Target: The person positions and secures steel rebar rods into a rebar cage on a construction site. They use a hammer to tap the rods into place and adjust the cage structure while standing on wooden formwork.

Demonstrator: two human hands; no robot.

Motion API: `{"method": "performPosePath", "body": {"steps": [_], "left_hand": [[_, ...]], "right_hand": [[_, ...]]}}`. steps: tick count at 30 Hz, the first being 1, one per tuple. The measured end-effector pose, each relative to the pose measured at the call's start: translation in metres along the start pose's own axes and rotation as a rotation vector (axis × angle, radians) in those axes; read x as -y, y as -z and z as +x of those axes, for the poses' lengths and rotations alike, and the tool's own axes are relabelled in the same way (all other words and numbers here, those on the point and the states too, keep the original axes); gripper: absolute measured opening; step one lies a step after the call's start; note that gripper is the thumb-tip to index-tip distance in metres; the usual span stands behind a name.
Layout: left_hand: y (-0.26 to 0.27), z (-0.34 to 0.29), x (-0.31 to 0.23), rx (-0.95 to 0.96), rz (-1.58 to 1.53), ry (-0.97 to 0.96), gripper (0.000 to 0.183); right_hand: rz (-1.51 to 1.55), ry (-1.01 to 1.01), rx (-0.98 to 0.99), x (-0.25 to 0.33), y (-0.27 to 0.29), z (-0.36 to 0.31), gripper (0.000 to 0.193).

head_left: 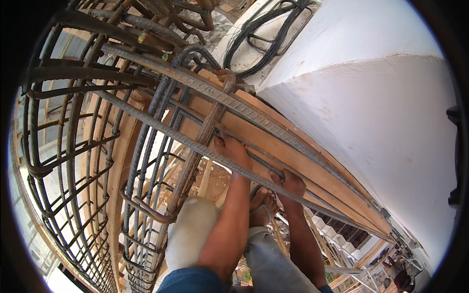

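Up top you've got a pale ledge [227, 39] with a loose coil of dark wire [285, 31] lying on it, plus a bent rod [300, 30] mixed in with the coil. Below that, your ribbed bars [244, 111] run along a tan wooden board [265, 136] — can't tell if they're actually resting on it, though.

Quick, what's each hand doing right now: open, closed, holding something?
Left hand: curled among the bars; whether it grips one cannot be told.
Right hand: closed, holding a dark bar.
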State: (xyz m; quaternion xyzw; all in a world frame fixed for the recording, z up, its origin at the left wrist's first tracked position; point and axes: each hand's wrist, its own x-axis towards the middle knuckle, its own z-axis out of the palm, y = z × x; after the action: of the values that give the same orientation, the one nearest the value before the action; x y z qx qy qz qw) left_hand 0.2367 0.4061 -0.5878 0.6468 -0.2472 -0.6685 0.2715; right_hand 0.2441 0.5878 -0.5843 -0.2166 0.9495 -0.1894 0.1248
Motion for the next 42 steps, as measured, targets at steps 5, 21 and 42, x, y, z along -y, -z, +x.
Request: {"method": "performPosePath", "body": {"steps": [5, 21, 42], "left_hand": [[-0.012, -0.001, -0.004, -0.031, -0.165, -0.098, 0.037], [-0.002, 0.025, 0.128, -0.003, 0.438, -0.437, 0.039], [-0.029, 0.027, 0.188, -0.377, 1.015, -0.705, 0.017]], "right_hand": [[-0.046, 0.028, 0.070, -0.002, 0.002, 0.007, 0.040], [-0.054, 0.177, 0.330, 0.042, 0.004, 0.029, 0.050], [-0.059, 0.413, 0.388, 0.013, -0.028, 0.046, 0.043]]}}
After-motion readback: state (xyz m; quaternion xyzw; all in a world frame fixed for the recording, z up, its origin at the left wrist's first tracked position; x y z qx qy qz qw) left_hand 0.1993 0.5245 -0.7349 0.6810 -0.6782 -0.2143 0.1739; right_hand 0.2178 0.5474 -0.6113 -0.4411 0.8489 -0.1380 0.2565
